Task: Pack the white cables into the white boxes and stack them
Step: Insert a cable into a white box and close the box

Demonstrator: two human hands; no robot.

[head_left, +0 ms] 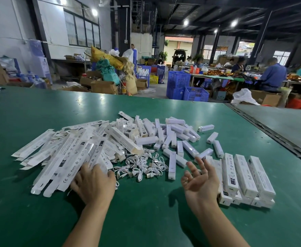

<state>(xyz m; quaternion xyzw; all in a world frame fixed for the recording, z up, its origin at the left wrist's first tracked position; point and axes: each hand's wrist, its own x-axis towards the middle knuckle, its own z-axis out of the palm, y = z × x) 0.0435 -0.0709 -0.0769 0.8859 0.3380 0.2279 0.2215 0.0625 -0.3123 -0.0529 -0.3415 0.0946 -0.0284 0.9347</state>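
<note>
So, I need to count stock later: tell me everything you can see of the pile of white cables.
The pile of white cables is a loose tangle of short, thin leads, each looped, with plugs at the ends, one showing metal. It lies on the green table, between the flat boxes and the small white blocks. The left hand rests on the boxes beside it; the right hand holds none.

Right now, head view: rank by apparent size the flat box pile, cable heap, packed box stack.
1. flat box pile
2. packed box stack, somewhat nearer the camera, which flatters it
3. cable heap, clearly smallest
</note>
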